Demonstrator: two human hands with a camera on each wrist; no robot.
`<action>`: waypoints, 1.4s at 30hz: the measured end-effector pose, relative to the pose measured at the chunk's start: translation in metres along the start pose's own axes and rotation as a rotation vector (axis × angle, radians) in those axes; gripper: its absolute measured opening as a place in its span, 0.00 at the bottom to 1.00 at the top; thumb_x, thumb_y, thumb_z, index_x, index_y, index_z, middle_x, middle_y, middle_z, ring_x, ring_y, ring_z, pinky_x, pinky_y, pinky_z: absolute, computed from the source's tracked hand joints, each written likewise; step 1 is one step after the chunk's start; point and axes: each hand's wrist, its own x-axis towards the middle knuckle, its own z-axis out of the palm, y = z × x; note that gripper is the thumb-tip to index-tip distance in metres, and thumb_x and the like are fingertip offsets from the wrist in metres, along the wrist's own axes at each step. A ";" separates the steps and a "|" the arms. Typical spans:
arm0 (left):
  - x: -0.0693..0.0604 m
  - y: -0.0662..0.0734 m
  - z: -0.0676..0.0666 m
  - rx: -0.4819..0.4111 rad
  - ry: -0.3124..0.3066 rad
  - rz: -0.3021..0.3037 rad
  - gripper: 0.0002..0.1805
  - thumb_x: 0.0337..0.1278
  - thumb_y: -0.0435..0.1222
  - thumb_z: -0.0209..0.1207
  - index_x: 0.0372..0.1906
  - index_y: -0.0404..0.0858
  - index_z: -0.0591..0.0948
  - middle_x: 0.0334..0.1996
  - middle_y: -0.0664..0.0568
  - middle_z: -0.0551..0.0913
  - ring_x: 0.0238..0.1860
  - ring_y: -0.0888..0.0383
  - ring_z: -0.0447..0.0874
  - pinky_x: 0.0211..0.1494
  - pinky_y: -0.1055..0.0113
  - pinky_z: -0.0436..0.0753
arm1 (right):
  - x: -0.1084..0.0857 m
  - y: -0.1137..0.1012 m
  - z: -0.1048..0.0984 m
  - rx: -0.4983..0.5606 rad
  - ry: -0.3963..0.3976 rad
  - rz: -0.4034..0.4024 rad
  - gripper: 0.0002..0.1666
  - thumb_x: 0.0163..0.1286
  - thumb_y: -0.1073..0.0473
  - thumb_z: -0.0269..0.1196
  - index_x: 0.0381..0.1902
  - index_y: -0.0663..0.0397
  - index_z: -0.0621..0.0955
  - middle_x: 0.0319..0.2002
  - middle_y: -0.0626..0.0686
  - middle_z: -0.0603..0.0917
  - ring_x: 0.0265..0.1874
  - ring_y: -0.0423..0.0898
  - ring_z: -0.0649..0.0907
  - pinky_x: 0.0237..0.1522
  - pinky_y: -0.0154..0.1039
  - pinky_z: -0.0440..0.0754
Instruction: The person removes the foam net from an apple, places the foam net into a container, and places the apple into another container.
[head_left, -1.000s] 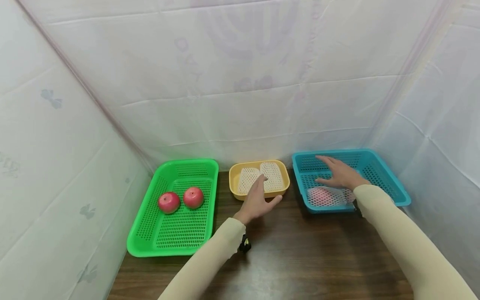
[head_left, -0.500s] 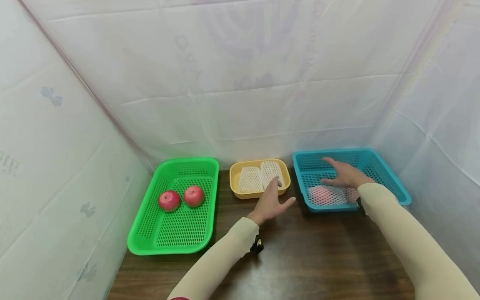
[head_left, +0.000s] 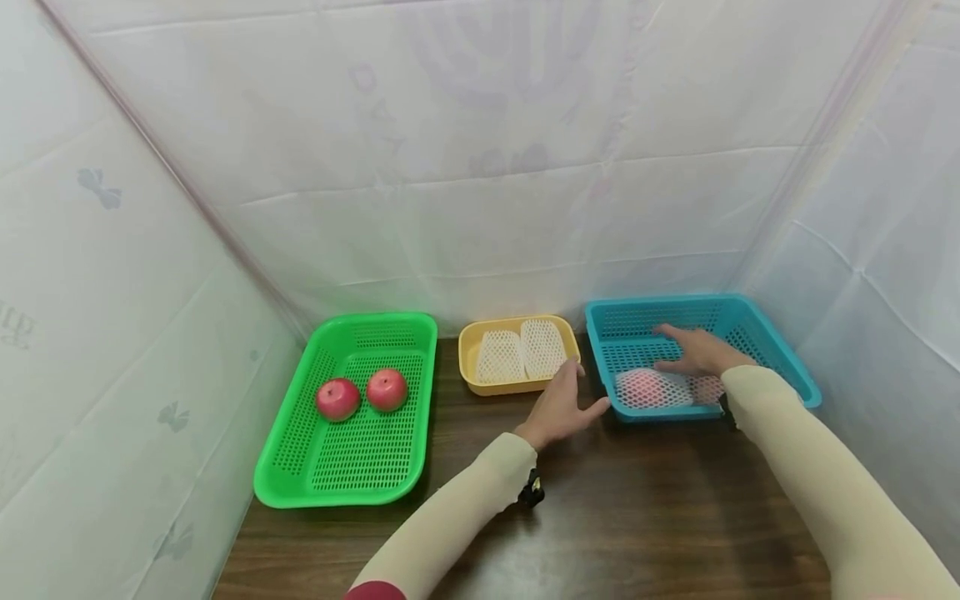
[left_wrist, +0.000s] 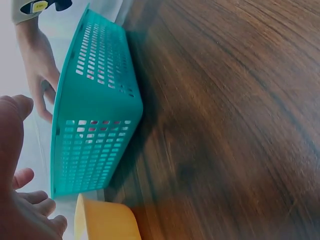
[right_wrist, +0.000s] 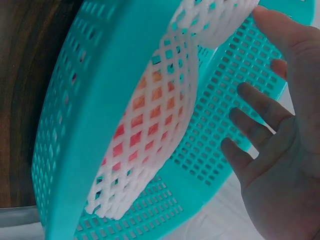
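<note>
My left hand point(head_left: 558, 410) hovers with spread fingers between the yellow tray point(head_left: 517, 388) and the blue basket point(head_left: 637, 413), holding nothing. Over the blue basket is my right hand point(head_left: 699, 350), its fingers extended and apart from what lies below. A red apple in a white foam net point(head_left: 643, 389) lies along the basket's near side; the right wrist view shows the netted apple point(right_wrist: 142, 122) close up. Beside it lies a second netted red fruit point(head_left: 707, 389), partly hidden by the right wrist. Two white foam nets point(head_left: 501, 357) lie flat in the yellow tray.
At the left stands a green basket point(head_left: 367, 492) with two bare red apples point(head_left: 387, 390) in it. All three containers sit on a dark wooden table point(head_left: 630, 517). Pale sheeting point(head_left: 465, 167) rises behind them and on both sides.
My left hand has moved right, from in front of the yellow tray toward the blue basket. My right hand has shifted slightly right and lower over the blue basket.
</note>
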 end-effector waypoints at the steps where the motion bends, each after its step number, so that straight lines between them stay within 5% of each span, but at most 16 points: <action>1: 0.000 0.001 0.001 0.000 -0.004 -0.003 0.43 0.67 0.58 0.61 0.74 0.39 0.60 0.70 0.46 0.69 0.66 0.55 0.72 0.68 0.61 0.75 | -0.001 0.000 0.000 0.001 -0.002 0.002 0.46 0.71 0.40 0.66 0.77 0.56 0.65 0.71 0.73 0.68 0.64 0.76 0.72 0.57 0.74 0.72; 15: 0.004 0.008 0.010 0.018 -0.063 -0.001 0.45 0.71 0.57 0.57 0.81 0.39 0.56 0.82 0.50 0.51 0.80 0.56 0.53 0.78 0.58 0.62 | -0.006 -0.001 -0.004 -0.021 -0.030 0.014 0.33 0.73 0.48 0.66 0.68 0.61 0.74 0.66 0.74 0.73 0.64 0.77 0.71 0.57 0.75 0.72; 21: 0.004 0.006 0.013 0.064 -0.066 0.059 0.42 0.74 0.57 0.54 0.82 0.41 0.57 0.82 0.50 0.51 0.80 0.57 0.52 0.77 0.59 0.62 | -0.007 -0.001 -0.004 -0.027 -0.042 0.026 0.31 0.73 0.51 0.66 0.66 0.63 0.76 0.65 0.74 0.74 0.64 0.77 0.71 0.58 0.74 0.72; 29: 0.005 0.009 0.017 0.118 -0.062 0.044 0.38 0.75 0.55 0.54 0.80 0.41 0.62 0.82 0.51 0.52 0.80 0.55 0.55 0.76 0.58 0.65 | -0.008 0.008 -0.005 -0.032 -0.077 0.039 0.31 0.73 0.49 0.66 0.64 0.65 0.78 0.64 0.73 0.75 0.64 0.76 0.71 0.58 0.72 0.73; 42: 0.005 0.014 0.023 0.165 -0.050 0.040 0.37 0.75 0.55 0.54 0.79 0.42 0.64 0.82 0.51 0.52 0.79 0.53 0.58 0.76 0.60 0.65 | -0.026 0.021 -0.021 -0.014 -0.254 0.129 0.36 0.71 0.44 0.66 0.64 0.68 0.77 0.65 0.78 0.71 0.65 0.80 0.67 0.56 0.73 0.73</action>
